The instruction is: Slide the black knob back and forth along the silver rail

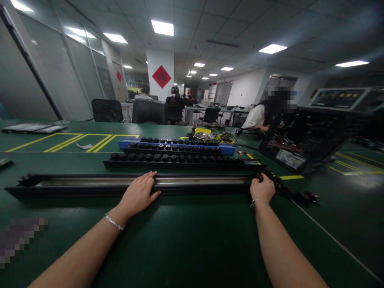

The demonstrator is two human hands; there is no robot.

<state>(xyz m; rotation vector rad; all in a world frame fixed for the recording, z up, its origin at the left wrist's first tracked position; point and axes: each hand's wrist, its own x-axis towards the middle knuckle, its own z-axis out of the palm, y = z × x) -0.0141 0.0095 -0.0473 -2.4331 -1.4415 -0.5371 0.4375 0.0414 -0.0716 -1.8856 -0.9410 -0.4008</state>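
Observation:
A long black channel-shaped rail (204, 186) lies across the green table, with a pale metallic strip along its inside. My left hand (140, 193) rests over the middle of this rail, fingers on its far edge and thumb apart. At the rail's right end, my right hand (263, 188) has its fingers closed around a small dark part of a black chain-like strip (295, 195), which trails off to the right. Behind lie a black rail with a row of black knobs (180, 163) and a blue rail (228, 150) with similar knobs.
An open computer case (303, 140) stands at the right, near a seated person in white (255, 117). Cables (225, 138) and a yellow tray (203, 131) are at the back. A flat folder-like item (33, 128) lies far left. Yellow tape marks the green table (192, 248).

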